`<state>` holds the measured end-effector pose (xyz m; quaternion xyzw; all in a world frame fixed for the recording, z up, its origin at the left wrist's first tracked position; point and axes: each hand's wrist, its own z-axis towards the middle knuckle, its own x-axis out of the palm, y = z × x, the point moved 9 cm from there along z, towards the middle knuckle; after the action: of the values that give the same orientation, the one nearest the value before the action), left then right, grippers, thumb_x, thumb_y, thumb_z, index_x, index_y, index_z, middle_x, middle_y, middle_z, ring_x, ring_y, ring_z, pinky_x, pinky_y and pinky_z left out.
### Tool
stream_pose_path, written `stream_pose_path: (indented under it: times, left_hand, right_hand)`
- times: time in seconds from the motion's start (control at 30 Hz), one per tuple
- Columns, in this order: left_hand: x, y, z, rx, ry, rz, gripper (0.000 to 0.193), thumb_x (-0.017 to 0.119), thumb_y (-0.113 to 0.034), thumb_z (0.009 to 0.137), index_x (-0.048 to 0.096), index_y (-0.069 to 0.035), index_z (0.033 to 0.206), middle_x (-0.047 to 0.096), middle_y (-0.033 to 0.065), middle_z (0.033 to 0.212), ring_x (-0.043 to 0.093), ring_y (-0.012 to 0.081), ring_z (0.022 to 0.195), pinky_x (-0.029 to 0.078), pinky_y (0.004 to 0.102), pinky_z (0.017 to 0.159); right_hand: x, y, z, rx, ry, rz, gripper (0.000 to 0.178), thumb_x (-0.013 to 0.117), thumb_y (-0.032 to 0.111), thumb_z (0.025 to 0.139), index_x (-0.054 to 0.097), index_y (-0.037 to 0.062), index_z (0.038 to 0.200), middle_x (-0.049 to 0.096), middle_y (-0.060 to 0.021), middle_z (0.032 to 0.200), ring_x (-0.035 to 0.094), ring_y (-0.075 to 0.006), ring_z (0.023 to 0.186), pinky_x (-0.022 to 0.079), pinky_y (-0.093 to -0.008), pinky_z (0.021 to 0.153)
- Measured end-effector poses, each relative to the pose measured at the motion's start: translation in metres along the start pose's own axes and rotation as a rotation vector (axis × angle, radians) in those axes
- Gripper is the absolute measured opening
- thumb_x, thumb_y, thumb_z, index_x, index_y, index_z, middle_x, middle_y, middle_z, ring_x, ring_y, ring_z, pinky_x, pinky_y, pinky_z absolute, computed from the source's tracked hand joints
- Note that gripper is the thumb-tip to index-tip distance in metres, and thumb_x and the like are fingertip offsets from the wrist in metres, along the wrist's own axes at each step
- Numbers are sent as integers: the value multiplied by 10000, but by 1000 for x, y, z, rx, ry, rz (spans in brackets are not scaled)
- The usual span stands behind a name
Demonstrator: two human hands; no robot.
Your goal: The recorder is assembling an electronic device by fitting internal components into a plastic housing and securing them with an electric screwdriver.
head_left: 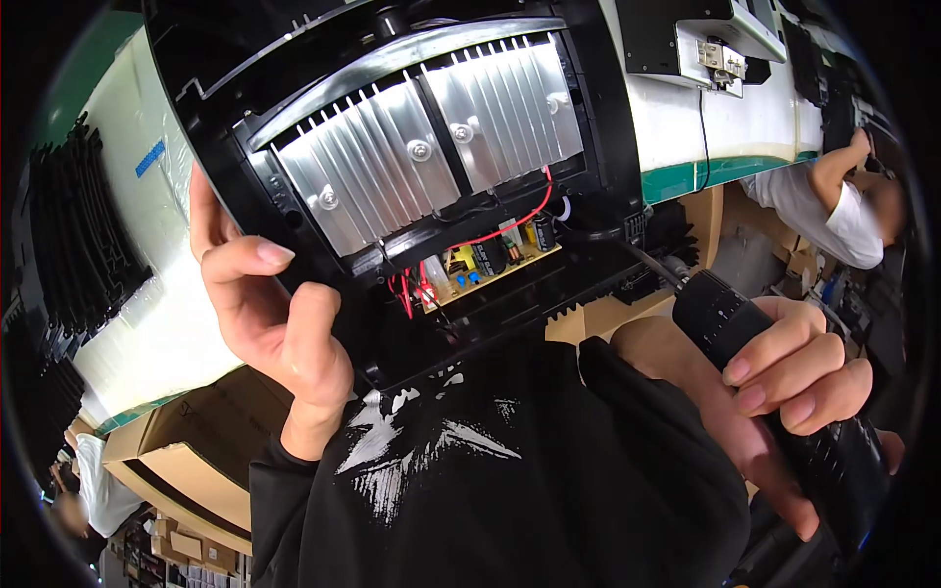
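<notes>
A black plastic housing [608, 118] stands tilted in front of me, its inside turned my way. Two silver finned heat sinks [377, 162] are fixed in it with screws, and below them lies a small circuit board [490, 279] with red wires. My left hand [284, 304] is at the housing's left edge, fingers bent around it and thumb side toward me. In my right hand [799, 367] is a black power screwdriver [720, 314], fingers wrapped round its body. Its thin bit points left toward the housing's lower right corner; whether the tip touches is unclear.
A white-topped workbench [720, 127] with a green edge runs behind. On it stand a black-and-white device [701, 44] at the right and stacked black parts [78, 235] at the left. An open cardboard box [196, 461] sits lower left. Other people work at far right and far left.
</notes>
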<state>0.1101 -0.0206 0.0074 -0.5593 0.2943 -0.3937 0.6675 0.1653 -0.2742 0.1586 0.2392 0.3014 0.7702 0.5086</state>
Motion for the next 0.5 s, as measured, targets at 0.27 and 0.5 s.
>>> stream_pose_path:
  times: [0.27, 0.5]
  left_hand:
    - [-3, 0, 0, 40, -11, -18, 323, 399, 77, 592, 479, -67, 869, 267, 240, 1437, 244, 378, 1369, 154, 417, 1099]
    - [-3, 2, -2, 48, -19, -83, 378, 400, 107, 596, 523, -60, 912, 293, 204, 1433, 310, 326, 1335, 197, 402, 1086]
  right_hand:
    - [4, -4, -2, -13, -1, 39, 634, 571, 619, 800, 407, 270, 1303, 492, -81, 794, 471, -155, 485, 439, -266, 396]
    - [17, -13, 6, 126, 300, 61, 760, 571, 674, 764, 454, 95, 1242, 482, -76, 815, 502, -157, 538, 459, -263, 449]
